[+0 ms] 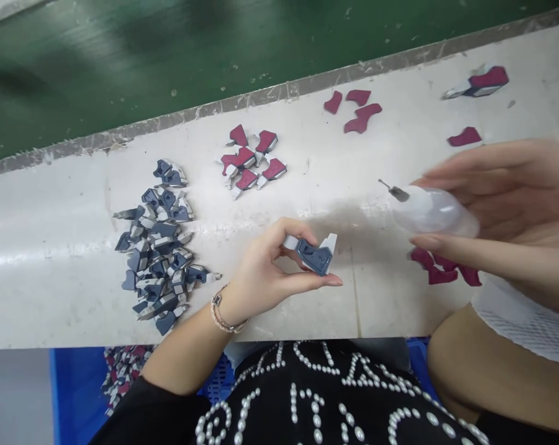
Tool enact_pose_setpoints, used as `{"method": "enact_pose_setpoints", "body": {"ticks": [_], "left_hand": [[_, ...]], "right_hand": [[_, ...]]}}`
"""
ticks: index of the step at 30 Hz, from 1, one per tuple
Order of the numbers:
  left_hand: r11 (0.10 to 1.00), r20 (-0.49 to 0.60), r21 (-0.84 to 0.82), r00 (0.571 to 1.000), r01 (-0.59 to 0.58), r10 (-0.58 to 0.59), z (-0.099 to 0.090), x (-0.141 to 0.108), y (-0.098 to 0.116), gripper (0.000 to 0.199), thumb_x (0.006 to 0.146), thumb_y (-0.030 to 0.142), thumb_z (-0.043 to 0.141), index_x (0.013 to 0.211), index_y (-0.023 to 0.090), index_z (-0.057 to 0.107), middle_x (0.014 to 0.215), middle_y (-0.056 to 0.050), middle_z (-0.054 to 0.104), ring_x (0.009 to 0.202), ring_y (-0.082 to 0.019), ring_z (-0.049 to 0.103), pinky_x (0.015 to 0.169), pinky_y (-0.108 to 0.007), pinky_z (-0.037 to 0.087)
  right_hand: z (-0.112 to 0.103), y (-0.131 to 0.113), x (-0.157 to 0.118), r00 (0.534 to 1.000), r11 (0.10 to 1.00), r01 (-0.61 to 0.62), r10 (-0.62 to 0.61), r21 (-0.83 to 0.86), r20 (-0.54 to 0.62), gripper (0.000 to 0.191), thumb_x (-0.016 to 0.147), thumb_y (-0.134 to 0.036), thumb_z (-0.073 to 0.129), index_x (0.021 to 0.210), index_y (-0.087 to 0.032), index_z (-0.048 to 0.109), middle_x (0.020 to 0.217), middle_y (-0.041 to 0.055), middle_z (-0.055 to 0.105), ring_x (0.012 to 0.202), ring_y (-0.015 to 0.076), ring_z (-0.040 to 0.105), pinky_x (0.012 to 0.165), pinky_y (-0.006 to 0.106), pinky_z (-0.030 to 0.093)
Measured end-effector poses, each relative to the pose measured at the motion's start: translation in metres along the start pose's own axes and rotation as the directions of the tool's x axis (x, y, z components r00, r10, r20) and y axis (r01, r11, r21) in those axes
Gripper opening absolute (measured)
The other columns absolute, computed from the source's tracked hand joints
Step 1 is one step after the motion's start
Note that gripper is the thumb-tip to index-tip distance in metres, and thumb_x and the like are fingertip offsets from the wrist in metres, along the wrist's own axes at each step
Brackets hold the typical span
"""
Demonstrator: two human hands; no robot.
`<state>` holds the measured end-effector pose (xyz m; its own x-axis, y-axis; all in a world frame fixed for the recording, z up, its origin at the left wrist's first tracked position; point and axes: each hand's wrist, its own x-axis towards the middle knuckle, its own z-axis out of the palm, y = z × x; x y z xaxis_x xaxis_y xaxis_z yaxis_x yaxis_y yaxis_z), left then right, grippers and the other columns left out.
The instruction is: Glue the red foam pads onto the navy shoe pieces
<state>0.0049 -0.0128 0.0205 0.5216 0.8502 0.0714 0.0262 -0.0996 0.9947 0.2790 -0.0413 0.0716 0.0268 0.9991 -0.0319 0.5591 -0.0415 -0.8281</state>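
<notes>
Between the thumb and fingers of my left hand (pixel 270 266) is a small blue-grey and white plastic part (pixel 315 254), its recessed blue face turned up. My right hand (pixel 502 204), slightly blurred, grips a translucent squeeze bottle (pixel 437 213) with a thin metal needle tip (pixel 397 191) pointing left, some way from the part. Beneath the right hand lie several maroon pieces (pixel 441 269). Left of my left hand is a heap of blue-grey and white parts (pixel 161 247).
A cluster of parts with maroon faces (pixel 249 162) sits mid-table. Loose maroon pieces (pixel 365 116) lie farther back, and one maroon-topped part (pixel 486 81) is at the far right. A green surface (pixel 214 55) runs behind the table. Below the front edge, a blue bin (pixel 75 395) contains many parts.
</notes>
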Motion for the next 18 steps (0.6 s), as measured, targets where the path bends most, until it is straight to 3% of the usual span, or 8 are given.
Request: {"method": "enact_pose_setpoints", "body": {"ticks": [2,5,8,10,14,18], "left_hand": [[0.997,-0.026,0.054,0.998,-0.053,0.055,0.000,0.000,0.003,0.047,0.069,0.038,0.095,0.096,0.023,0.060,0.087,0.002,0.068,0.071,-0.011,0.068,0.060,-0.023,0.061],[0.992,-0.055,0.093,0.994,-0.090,0.096,-0.001,-0.001,0.004,0.050,0.065,0.044,0.096,0.091,0.023,0.059,0.081,0.003,0.067,0.064,-0.010,0.064,0.057,-0.024,0.059],[0.996,-0.094,0.090,0.995,-0.023,0.031,-0.002,-0.002,-0.001,0.052,0.060,0.045,0.098,0.088,0.023,0.060,0.079,0.003,0.066,0.062,-0.010,0.064,0.054,-0.023,0.057],[0.995,-0.111,0.071,0.992,0.069,-0.061,-0.002,-0.002,-0.006,0.052,0.060,0.045,0.098,0.089,0.023,0.061,0.080,0.004,0.066,0.062,-0.010,0.065,0.051,-0.021,0.056],[0.983,-0.097,-0.018,0.978,0.182,-0.183,-0.003,0.001,-0.015,0.045,0.072,0.042,0.092,0.100,0.023,0.061,0.091,0.002,0.070,0.071,-0.011,0.073,0.060,-0.021,0.062],[0.987,-0.090,-0.048,0.983,0.155,-0.159,-0.003,0.001,-0.013,0.035,0.081,0.035,0.087,0.103,0.023,0.063,0.100,-0.001,0.073,0.084,-0.013,0.077,0.071,-0.024,0.066]], "right_hand": [[0.012,-0.008,0.008,0.999,0.999,-0.026,0.025,0.038,0.041,0.045,0.083,-0.044,0.082,0.125,-0.032,0.072,0.114,0.0050,0.074,0.089,0.0241,0.070,0.074,0.044,0.059],[0.030,-0.014,0.020,0.998,0.998,-0.046,0.048,-0.050,0.051,0.027,0.084,-0.039,0.079,0.107,-0.025,0.077,0.116,0.0047,0.077,0.102,0.0261,0.071,0.090,0.043,0.058],[0.047,-0.010,0.030,0.997,0.990,-0.047,0.054,-0.130,0.052,0.024,0.082,-0.042,0.079,0.098,-0.024,0.078,0.111,0.0043,0.079,0.096,0.0261,0.073,0.087,0.042,0.058],[0.053,-0.005,0.033,0.995,0.992,-0.022,0.035,-0.126,0.098,0.030,0.082,-0.046,0.078,0.104,-0.026,0.078,0.114,0.0035,0.079,0.094,0.0262,0.073,0.086,0.043,0.058],[0.033,0.007,0.024,0.984,0.982,0.011,0.024,-0.190,0.177,0.055,0.081,-0.055,0.077,0.128,-0.027,0.070,0.127,0.0059,0.075,0.102,0.0299,0.072,0.084,0.046,0.059],[-0.009,0.029,-0.007,0.961,0.898,-0.076,0.182,-0.434,0.209,0.034,0.085,-0.054,0.074,0.104,-0.025,0.074,0.096,0.0095,0.078,0.082,0.0295,0.071,0.067,0.045,0.056]]}}
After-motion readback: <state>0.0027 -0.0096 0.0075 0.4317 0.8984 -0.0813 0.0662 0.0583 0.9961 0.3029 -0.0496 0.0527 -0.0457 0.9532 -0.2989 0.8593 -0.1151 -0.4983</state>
